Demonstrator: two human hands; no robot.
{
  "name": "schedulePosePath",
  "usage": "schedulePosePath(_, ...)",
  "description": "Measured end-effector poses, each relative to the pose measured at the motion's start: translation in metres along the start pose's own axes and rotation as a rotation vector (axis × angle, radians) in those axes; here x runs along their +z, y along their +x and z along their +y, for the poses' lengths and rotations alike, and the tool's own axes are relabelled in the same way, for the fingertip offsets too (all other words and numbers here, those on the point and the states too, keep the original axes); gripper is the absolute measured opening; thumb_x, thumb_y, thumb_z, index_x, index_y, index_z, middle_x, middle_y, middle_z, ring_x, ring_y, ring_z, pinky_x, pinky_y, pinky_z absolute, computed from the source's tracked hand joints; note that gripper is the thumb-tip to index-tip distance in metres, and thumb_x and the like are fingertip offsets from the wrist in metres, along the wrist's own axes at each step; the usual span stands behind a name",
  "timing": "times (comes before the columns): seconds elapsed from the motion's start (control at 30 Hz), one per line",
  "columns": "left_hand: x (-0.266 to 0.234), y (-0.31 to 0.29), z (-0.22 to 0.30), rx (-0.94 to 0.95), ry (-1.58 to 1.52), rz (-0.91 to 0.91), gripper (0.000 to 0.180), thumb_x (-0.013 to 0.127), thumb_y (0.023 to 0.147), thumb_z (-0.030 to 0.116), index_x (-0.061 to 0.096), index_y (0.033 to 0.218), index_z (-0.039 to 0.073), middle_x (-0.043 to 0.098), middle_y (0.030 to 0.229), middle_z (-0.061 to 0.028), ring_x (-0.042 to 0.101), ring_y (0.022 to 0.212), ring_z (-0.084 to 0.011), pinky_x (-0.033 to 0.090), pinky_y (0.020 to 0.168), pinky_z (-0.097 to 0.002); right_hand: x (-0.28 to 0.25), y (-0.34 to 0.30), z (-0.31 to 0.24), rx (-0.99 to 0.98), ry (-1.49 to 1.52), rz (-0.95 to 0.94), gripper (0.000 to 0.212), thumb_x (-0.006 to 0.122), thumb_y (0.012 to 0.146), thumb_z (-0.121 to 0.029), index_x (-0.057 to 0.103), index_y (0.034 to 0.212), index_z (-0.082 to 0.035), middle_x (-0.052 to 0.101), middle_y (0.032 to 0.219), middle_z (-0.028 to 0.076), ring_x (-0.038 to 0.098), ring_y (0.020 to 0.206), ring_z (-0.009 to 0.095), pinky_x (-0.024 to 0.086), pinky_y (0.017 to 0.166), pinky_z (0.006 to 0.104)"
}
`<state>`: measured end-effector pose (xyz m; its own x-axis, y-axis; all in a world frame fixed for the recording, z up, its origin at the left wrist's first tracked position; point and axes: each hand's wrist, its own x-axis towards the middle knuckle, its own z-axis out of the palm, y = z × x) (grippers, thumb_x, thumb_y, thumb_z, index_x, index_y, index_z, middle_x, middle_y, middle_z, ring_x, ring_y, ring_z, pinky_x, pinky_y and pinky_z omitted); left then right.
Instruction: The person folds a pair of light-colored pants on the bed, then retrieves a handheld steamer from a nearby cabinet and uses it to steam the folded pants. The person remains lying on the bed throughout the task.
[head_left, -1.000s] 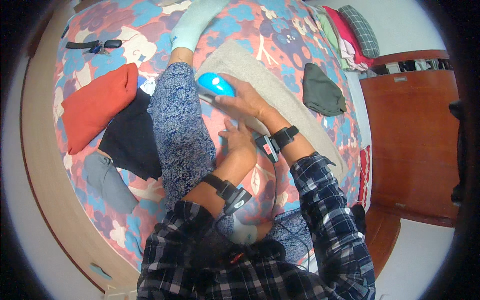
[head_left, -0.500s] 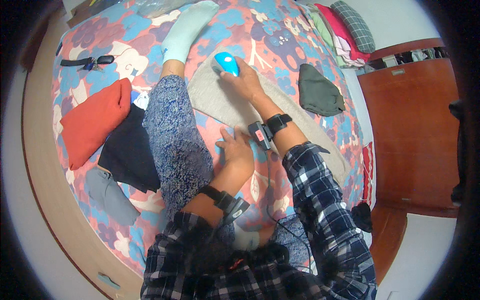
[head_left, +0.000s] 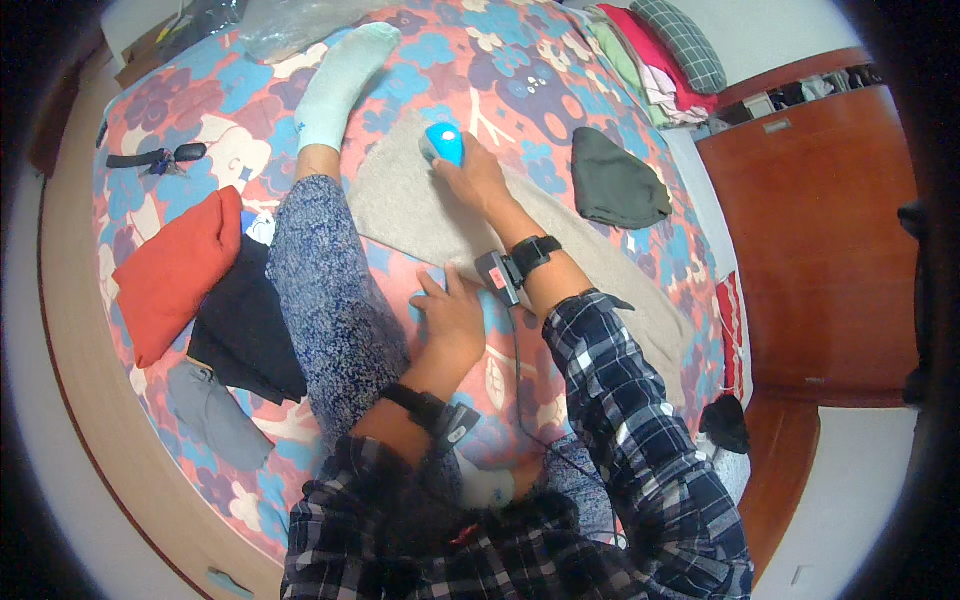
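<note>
My right hand [head_left: 478,180] grips a rounded blue handheld device with a grey end, which looks like a fabric shaver [head_left: 443,143]. It rests on or just over the far end of a long beige folded garment [head_left: 385,200] spread on the bed. My left hand [head_left: 452,318] lies open on the patterned bedsheet. Its fingers are spread, with the fingertips at the near edge of the garment, and it holds nothing. The underside of the shaver is hidden.
My outstretched leg [head_left: 325,270] lies left of the garment. Beyond it are an orange folded cloth [head_left: 180,275], a black one [head_left: 250,320], a grey one [head_left: 215,415] and keys on a strap [head_left: 160,158]. A dark green folded garment [head_left: 618,180] lies right; stacked cloths [head_left: 650,65] stand behind.
The view has shifted a little, so the bed's far side shows more. My right hand with the fabric shaver has slid slightly rightward over the beige garment. The left hand stays nearly in place.
</note>
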<state>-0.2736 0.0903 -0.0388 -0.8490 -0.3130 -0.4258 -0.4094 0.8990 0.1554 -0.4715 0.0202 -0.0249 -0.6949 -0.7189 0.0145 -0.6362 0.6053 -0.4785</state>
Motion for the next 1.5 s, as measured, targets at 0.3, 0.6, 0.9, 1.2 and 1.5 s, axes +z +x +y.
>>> schedulePosePath(0.3,0.013,0.002,-0.002,0.018,0.017,0.122,0.067,0.058,0.091,0.030,0.041,0.150,0.002,0.026,0.163,-0.0180,0.029,0.138,-0.0613,0.046,0.092,-0.0676,-0.035,-0.053,0.056,0.057,-0.034,0.062,0.077,0.069,0.085,-0.038,0.041,0.144,0.002,0.063,0.120,0.030,0.062,0.112,0.045,0.049,0.094,0.0508)
schedulePosePath(0.6,0.011,0.000,-0.002,0.035,0.059,0.170,0.067,0.062,0.088,0.026,0.043,0.147,0.000,0.029,0.159,-0.0236,0.035,0.133,-0.0627,0.049,0.085,-0.0684,-0.047,-0.077,0.096,0.146,-0.049,0.142,0.084,0.071,0.085,-0.041,0.040,0.145,0.008,0.061,0.126,0.032,0.060,0.118,0.044,0.048,0.100,0.0463)
schedulePosePath(0.9,0.005,0.000,0.000,0.004,0.044,0.141,0.063,0.057,0.091,0.026,0.043,0.147,-0.001,0.028,0.161,-0.0205,0.033,0.135,-0.0617,0.047,0.090,-0.0679,-0.012,-0.046,0.047,0.103,0.264,0.105,0.075,0.070,0.084,-0.040,0.048,0.140,0.004,0.062,0.125,0.030,0.061,0.117,0.042,0.047,0.101,0.0447)
schedulePosePath(1.2,0.014,0.005,0.000,0.021,0.098,0.179,0.069,0.063,0.088,0.032,0.043,0.146,-0.001,0.028,0.160,-0.0221,0.036,0.133,-0.0621,0.051,0.085,-0.0657,-0.021,-0.077,0.027,-0.045,0.161,0.001,0.077,0.071,0.084,-0.038,0.045,0.143,0.003,0.062,0.123,0.031,0.062,0.115,0.044,0.048,0.098,0.0463)
schedulePosePath(1.5,0.005,0.003,-0.001,0.039,0.125,0.083,0.076,0.063,0.089,0.031,0.035,0.151,-0.002,0.023,0.162,-0.0232,0.033,0.136,-0.0612,0.051,0.089,-0.0628,-0.085,-0.171,0.087,0.166,0.100,0.027,0.076,0.070,0.085,-0.042,0.046,0.144,-0.002,0.060,0.132,0.029,0.058,0.123,0.042,0.046,0.102,0.0445)
